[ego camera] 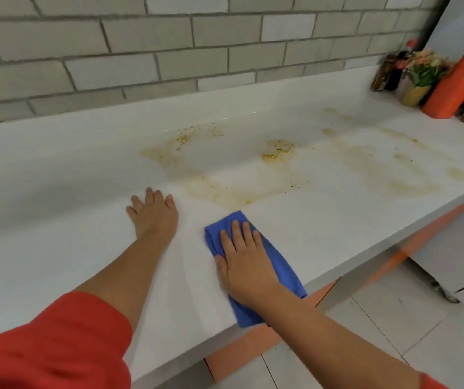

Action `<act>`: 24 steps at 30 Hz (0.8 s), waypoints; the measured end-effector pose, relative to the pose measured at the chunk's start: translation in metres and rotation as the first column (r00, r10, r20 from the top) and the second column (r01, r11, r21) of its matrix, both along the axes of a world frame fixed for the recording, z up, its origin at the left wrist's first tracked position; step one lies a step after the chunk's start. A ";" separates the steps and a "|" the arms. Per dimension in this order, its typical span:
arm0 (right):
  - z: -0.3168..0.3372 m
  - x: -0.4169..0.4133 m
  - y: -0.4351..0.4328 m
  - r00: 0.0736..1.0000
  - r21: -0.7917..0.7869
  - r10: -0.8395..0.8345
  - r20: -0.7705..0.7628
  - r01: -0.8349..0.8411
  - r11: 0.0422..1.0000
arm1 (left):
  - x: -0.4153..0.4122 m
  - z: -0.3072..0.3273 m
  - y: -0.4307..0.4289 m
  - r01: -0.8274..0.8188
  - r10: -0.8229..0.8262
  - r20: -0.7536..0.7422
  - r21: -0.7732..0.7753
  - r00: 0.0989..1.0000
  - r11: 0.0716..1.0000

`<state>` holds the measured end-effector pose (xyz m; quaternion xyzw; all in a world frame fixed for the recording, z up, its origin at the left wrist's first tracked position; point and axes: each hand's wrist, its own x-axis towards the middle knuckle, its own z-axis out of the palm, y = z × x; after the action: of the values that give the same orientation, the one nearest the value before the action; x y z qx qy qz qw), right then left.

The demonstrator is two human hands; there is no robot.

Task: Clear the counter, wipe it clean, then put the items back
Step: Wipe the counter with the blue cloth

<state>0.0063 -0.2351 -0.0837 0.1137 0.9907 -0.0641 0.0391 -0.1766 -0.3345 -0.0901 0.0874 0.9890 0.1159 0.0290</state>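
A white counter runs left to right under a grey tiled wall. Brown stains with dark specks spread over its middle and right part. My right hand lies flat, palm down, on a folded blue cloth near the counter's front edge. The cloth's near end hangs slightly over that edge. My left hand rests flat on the bare counter to the left of the cloth, fingers spread, holding nothing.
At the far right end stand an orange bottle, a small plant in a yellow pot and dark bottles. Orange cabinet fronts sit below the counter, above a tiled floor.
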 end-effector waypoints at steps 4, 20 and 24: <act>0.000 0.029 0.065 0.990 -0.057 -0.099 -0.097 0.093 0.994 | 0.000 -0.001 0.001 0.007 -0.007 -0.007 0.005 1.000 1.000; 0.002 -0.030 0.056 0.991 -0.016 -0.109 -0.072 0.108 0.994 | 0.000 -0.003 -0.003 0.030 -0.030 0.001 0.009 1.000 1.000; 0.004 -0.025 0.122 0.873 0.093 -0.487 -0.029 0.488 0.868 | 0.002 -0.003 -0.001 0.034 -0.033 0.009 -0.010 0.999 0.999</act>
<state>-0.0189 -0.1134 -0.0799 0.3616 0.9319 -0.0239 0.0136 -0.1750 -0.3351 -0.0926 0.1033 0.9878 0.1106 0.0357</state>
